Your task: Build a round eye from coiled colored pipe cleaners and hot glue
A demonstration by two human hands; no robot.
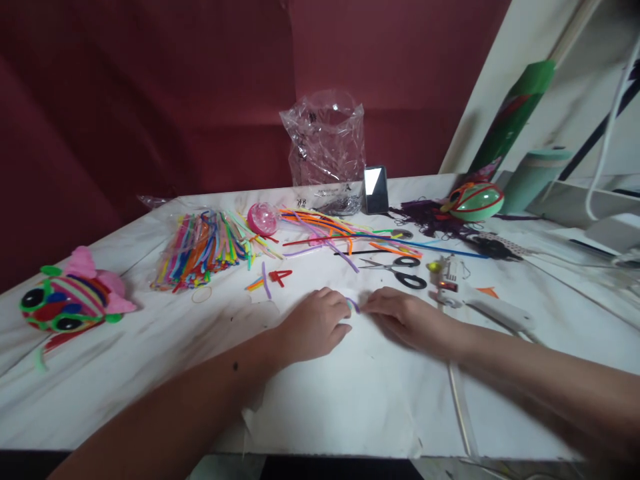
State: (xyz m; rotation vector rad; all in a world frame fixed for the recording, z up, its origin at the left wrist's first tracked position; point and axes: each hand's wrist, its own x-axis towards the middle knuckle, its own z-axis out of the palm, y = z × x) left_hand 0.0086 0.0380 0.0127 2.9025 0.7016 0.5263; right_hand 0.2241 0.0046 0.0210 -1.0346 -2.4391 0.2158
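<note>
A short purple pipe cleaner (354,305) bends between my two hands, low over the white tabletop. My left hand (313,325) is closed at one end of it, fingers curled and thumb lower; a small pale green bit shows at the fingertips. At the other end, the pinched fingertips of my right hand (407,317) meet the purple piece. Black-handled scissors (395,267) lie beyond my right hand. To the left of my left hand are a red bent pipe cleaner (280,277) and short orange, blue and purple pieces (261,283).
A bag of colourful pipe cleaners (200,250), a pink ball (263,219) and loose long stems (325,230) lie behind. A decorated fish (75,293) sits left. A glue gun (485,303) with its cord, a phone (376,190) and a green balloon-like figure (475,202) are right.
</note>
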